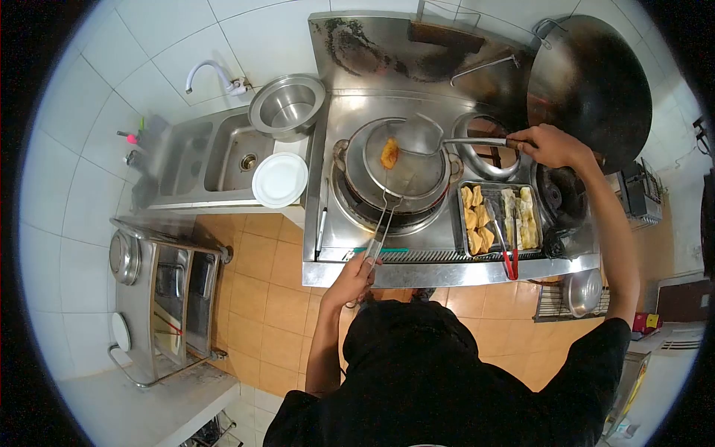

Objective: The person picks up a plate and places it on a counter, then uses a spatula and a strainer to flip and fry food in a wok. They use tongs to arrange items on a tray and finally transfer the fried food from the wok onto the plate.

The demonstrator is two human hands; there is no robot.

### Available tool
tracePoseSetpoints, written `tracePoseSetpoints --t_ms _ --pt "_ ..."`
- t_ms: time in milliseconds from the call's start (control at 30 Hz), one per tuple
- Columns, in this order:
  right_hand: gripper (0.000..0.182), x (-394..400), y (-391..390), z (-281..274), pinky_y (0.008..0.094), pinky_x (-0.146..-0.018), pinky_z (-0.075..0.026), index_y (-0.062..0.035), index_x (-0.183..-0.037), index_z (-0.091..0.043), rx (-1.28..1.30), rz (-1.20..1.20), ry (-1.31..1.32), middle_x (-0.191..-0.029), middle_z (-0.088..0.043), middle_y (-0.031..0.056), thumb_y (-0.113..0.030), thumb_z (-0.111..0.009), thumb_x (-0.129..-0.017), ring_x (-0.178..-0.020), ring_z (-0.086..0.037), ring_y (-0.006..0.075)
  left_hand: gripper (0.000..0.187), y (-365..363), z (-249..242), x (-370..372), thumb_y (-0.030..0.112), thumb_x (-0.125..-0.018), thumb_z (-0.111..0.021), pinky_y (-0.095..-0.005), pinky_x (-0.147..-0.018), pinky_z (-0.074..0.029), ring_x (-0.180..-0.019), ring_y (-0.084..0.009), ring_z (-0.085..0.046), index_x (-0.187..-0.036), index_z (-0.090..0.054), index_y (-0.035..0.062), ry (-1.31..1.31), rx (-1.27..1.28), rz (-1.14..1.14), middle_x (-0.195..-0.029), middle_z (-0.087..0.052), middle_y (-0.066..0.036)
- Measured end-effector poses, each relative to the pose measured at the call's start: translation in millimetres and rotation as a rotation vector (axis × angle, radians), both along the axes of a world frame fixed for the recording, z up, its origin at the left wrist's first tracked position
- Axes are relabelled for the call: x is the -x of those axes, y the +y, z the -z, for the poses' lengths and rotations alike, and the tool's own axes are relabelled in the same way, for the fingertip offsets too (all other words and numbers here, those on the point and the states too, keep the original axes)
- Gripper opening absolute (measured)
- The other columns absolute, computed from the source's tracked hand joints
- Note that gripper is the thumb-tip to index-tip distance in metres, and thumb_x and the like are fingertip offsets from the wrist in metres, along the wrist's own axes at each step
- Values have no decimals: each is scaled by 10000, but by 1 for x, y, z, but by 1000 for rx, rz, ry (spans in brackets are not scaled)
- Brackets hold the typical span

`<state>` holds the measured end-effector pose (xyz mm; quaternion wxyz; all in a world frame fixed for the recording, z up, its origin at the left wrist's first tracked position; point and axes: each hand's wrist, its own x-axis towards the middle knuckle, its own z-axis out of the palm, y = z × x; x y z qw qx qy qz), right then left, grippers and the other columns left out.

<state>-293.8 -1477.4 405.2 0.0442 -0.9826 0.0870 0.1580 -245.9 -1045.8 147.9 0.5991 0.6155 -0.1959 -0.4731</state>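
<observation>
My left hand (353, 280) is closed around the metal handle of a round mesh strainer (411, 173), which is held over a two-handled wok (357, 182) on the stove. One golden-brown fried piece (389, 153) lies on the mesh. My right hand (553, 146) grips the wooden-ended handle of a wok ladle (423, 135), its broad metal head above the far part of the strainer. What is inside the wok is largely hidden by the strainer. Right of the wok, a metal tray (493, 195) holds yellow pieces and pale rolled pieces, with red-handled tongs (510, 257) lying across it.
A large dark wok (596, 86) leans at the back right, beside a second burner ring (488, 153). To the left stand a steel pot (287, 104), a white plate stack (280, 180) and a sink (237, 160). A metal cart (141, 313) stands at the lower left.
</observation>
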Motion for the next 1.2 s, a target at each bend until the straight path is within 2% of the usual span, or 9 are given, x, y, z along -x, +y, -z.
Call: tracePoseSetpoints --t_ms 200,267,400,567,700,767,900,967,1200 --pt "361 1 5 -2 476 -879 -492 -105 -1267 -630 74 -10 76 -1056 -671 231 -164 -551 -920 -948 -650 397 255 -2 0 -1 227 -1054 -361 -260 -348 -308 -380 -83 -343 -1059 -516 25 -13 -11 -13 -588 -385 5" --pt "372 0 12 -3 478 -941 -493 -154 -1286 -623 98 -13 112 -1140 -671 191 -247 -534 -937 -1053 -635 387 262 -4 -2 2 233 -1054 -365 -260 -348 -303 -382 -85 -339 -1064 -515 19 -14 -32 -35 -588 -382 6" --pt "379 1 17 2 480 -940 -491 -157 -1294 -616 85 16 80 -1128 -673 196 -246 -530 -936 -1039 -637 393 269 -5 5 4 249 -1058 -371 -261 -348 -298 -381 -83 -322 -1072 -519 25 13 -7 -55 -585 -371 11" --pt "376 7 26 -4 483 -931 -490 -132 -1291 -611 57 40 -4 -1125 -665 206 -229 -521 -938 -1039 -636 392 254 -1 5 1 276 -1065 -372 -250 -351 -274 -381 -69 -291 -1063 -505 59 249 56 -120 -574 -338 33" --pt "368 9 15 4 475 -925 -490 -105 -1281 -612 43 108 -40 -1137 -661 207 -212 -517 -942 -1045 -632 395 255 0 2 0 284 -1067 -366 -247 -352 -267 -382 -65 -294 -1043 -494 64 184 44 -87 -566 -325 38" --pt "366 18 9 11 441 -918 -478 -26 -1277 -596 -57 31 -194 -1163 -647 233 -147 -544 -936 -1068 -612 412 265 2 5 1 296 -1067 -364 -247 -353 -271 -382 -64 -299 -1036 -494 67 224 10 -132 -567 -326 37" --pt "371 26 3 24 405 -945 -468 -25 -1301 -580 -105 38 -234 -1206 -636 230 -140 -537 -950 -1104 -614 389 271 2 9 1 305 -1068 -362 -248 -353 -272 -383 -66 -300 -1033 -493 69 194 9 -131 -574 -334 35" --pt "370 34 3 33 417 -894 -496 -44 -1284 -598 -165 58 -311 -1117 -669 223 -192 -534 -950 -1021 -653 383 281 4 3 -3 315 -1067 -360 -249 -353 -271 -387 -66 -305 -1028 -487 67 217 -39 -145 -581 -342 30" --pt "390 56 36 58 387 -884 -495 -69 -1333 -565 -288 181 -438 -1168 -652 222 -161 -526 -955 -1018 -654 380 296 -3 -18 -10 328 -1067 -359 -254 -351 -277 -388 -67 -306 -1028 -483 63 168 -27 -129 -592 -346 19"
